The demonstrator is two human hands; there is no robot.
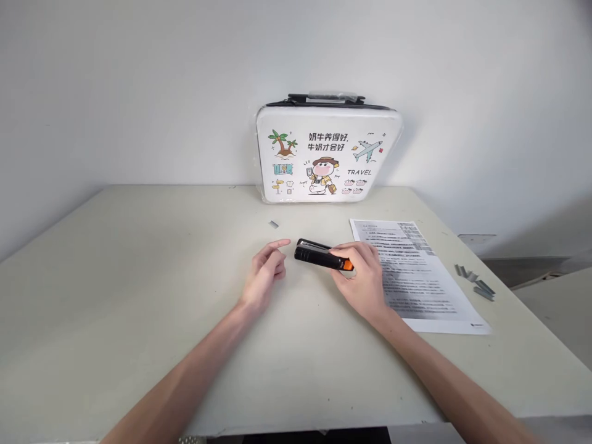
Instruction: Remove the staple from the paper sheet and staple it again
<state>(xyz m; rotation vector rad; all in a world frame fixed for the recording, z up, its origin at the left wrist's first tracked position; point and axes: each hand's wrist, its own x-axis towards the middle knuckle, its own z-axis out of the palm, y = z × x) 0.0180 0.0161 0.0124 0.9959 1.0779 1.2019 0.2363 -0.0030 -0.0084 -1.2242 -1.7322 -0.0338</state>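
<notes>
Mid-frame, the right hand (363, 277) grips the black-and-orange plastic stapler (319, 254), left hand (267, 269) loosely curled, empty beside it; the printed paper sheet (416, 277) lies unstapled on the table.

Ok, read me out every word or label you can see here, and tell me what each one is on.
"奶牛养得好, 牛奶才会好" – on the white case leaning against the wall.
"TRAVEL" – same case, below the aeroplane drawing.
Printed sheet beside the right hand: text too small to read.
Black stapler held by that hand: no readable marking.
</notes>
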